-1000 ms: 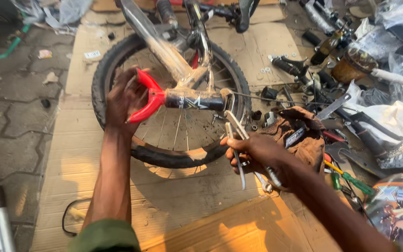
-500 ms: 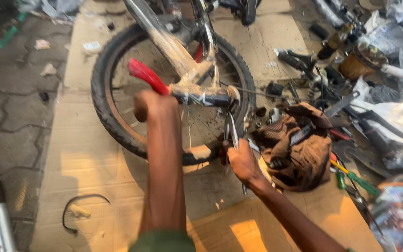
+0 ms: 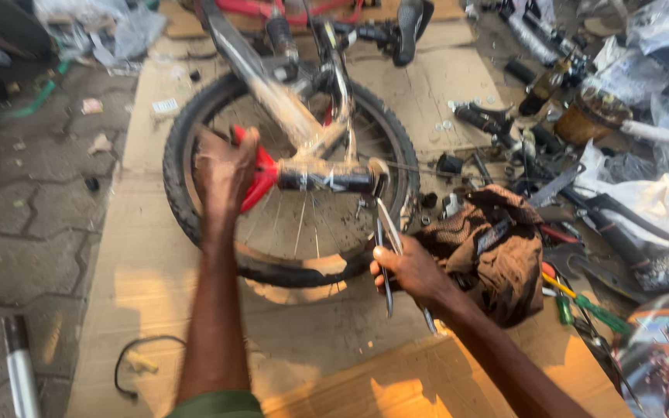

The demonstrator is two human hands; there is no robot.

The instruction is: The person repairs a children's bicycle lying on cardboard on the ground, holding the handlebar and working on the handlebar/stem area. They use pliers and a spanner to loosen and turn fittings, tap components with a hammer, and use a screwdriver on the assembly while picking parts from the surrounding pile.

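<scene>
Pliers sit clenched in the right hand, nose up at the end of the black handlebar grip — left hand wraps the red brake lever, steadying the bicycle over its wheel.

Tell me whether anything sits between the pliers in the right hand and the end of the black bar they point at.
Nothing visible does. The right hand holds the pliers with their tips right at the end of the black bar; only the wheel spokes show behind the gap. The left hand grips the red part at the bar's other end.
</scene>
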